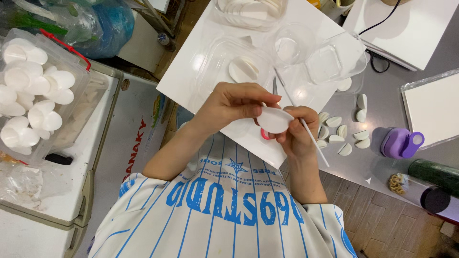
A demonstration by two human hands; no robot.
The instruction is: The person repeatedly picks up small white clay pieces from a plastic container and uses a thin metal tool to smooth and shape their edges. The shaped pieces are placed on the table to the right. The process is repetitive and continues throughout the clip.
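Left hand [234, 102]: fingers curled shut, thumb and fingertips pinching the upper edge of a white round wafer [274, 119], held up in mid-air so both hands can work its rim.

Right hand [296, 134]: closed, supporting the same wafer from below at 4 o'clock of it, while also gripping a thin white stick [311, 136] that slants from 11 to 5 o'clock through the fist. A pink-red handle [264, 135] shows just under the wafer; what it belongs to cannot be told.

White board [191, 81]: work surface directly beyond the hands, at 12 o'clock. It carries a clear plastic tray [210, 62] with a couple of white discs [243, 69] inside, kept within easy reach of the left hand; a round clear cup [291, 48] and a clear square container [334, 59] stand at 1 o'clock; another clear tub of white pieces [251, 12] lies further out at 12.

Folded white half-moons [342, 131]: laid in loose rows on the grey metal table [382, 167] at 3 o'clock, just beside the right hand, apparently set down as finished.

Purple punch-like tool [399, 142]: at 3 o'clock, beyond the half-moons.

Dark green cylinder [437, 174]: at 4 o'clock, lying on its side.

Large clear bin with red handle [57, 62]: at 9 o'clock, well apart, heaped with white shaped pieces [28, 95].
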